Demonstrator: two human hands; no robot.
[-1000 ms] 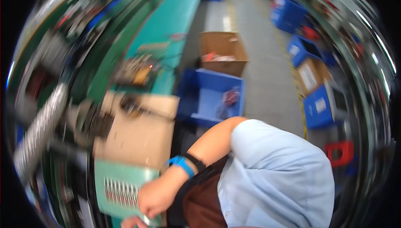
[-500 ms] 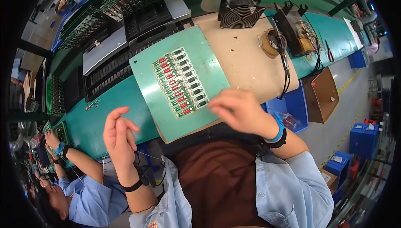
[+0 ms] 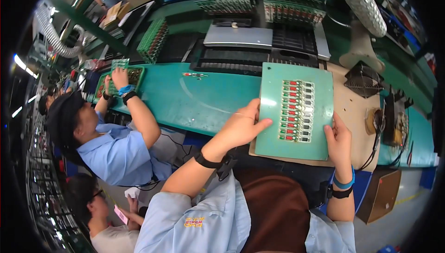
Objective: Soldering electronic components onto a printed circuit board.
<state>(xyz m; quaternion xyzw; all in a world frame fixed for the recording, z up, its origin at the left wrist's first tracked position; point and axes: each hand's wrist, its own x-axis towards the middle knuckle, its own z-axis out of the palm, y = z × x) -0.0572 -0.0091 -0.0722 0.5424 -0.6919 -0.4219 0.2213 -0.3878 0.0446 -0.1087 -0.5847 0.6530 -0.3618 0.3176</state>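
A flat light-green plate (image 3: 273, 148) lies in front of me. Set in it is a column of small circuit boards (image 3: 295, 110) with red parts and dark rectangles. My left hand (image 3: 243, 125) grips the plate's left edge, thumb over the top and fingertips partly hidden at the side. On the opposite edge, my right hand (image 3: 340, 139) takes hold with its thumb on the plate and its fingers along the side. Under the plate, a tan board (image 3: 359, 146) shows at the right and along the bottom.
Left, a co-worker (image 3: 116, 146) handles a green circuit board over a parts tray (image 3: 138, 83). A small component strip (image 3: 194, 75) lies on the green mat (image 3: 204, 100). A black fan (image 3: 364, 80), a round pot (image 3: 374, 119) and cables stand right. Racked boards (image 3: 294, 12) line the back.
My view has swung left, bringing the co-worker fully in. Both hands, raised and apart from the plate before, are now on its left and right edges. The plate sits straighter in view.
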